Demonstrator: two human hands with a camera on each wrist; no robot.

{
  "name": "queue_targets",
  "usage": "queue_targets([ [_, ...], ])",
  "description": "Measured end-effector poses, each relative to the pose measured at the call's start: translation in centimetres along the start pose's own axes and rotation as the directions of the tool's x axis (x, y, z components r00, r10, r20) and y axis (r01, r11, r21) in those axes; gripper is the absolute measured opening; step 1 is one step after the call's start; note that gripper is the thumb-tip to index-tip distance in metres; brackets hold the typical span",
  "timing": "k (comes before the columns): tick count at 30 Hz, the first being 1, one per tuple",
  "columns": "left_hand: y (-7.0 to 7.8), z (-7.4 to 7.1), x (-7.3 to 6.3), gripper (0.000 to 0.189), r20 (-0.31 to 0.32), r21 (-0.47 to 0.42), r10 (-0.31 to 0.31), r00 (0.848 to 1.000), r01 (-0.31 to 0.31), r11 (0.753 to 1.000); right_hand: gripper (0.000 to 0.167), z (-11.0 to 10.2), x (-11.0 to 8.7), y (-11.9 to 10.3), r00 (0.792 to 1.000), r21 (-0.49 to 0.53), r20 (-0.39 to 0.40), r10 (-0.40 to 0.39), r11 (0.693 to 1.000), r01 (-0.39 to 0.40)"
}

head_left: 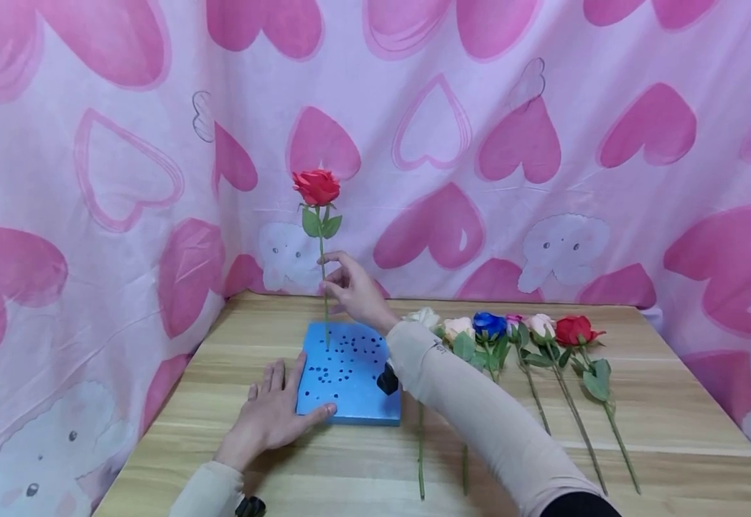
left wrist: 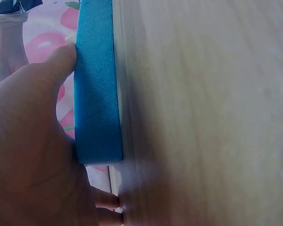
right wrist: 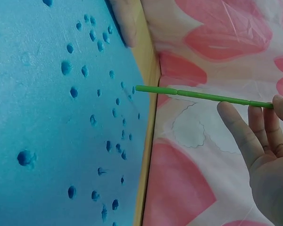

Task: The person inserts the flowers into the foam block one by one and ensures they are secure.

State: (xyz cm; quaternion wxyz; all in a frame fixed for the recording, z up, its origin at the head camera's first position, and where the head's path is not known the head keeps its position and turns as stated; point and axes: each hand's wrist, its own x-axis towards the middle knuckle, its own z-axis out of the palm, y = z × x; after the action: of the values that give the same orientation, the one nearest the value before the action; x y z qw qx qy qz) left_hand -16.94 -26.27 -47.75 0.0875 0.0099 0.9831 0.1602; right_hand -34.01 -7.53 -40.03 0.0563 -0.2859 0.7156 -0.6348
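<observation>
A red artificial rose [head_left: 316,188] stands upright over a blue foam block [head_left: 362,391] with many small holes in its top. My right hand [head_left: 356,291] pinches its stem between thumb and fingers, below the two green leaves. In the right wrist view, the lower end of the green stem [right wrist: 198,95] points at the holed face, right by a few holes near its far edge. At the block's near left corner my left hand [head_left: 272,413] rests with spread fingers. Its fingers lie along the left side and its thumb [left wrist: 63,59] touches the near edge.
Right of the block, several artificial roses lie on the wooden table [head_left: 686,445], including a blue rose [head_left: 490,325] and another red rose [head_left: 576,330]. My right forearm crosses over some stems. Behind the table hangs a pink heart-patterned curtain [head_left: 375,64].
</observation>
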Motion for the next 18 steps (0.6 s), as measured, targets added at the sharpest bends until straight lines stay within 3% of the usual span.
queue_targets([
  [18,0.3,0.0,-0.1,0.127,-0.015,-0.01,-0.011,1.0,0.011,1.0,0.043,-0.1,1.1,1.2,1.0,-0.015,0.01,0.013,1.0,-0.012],
])
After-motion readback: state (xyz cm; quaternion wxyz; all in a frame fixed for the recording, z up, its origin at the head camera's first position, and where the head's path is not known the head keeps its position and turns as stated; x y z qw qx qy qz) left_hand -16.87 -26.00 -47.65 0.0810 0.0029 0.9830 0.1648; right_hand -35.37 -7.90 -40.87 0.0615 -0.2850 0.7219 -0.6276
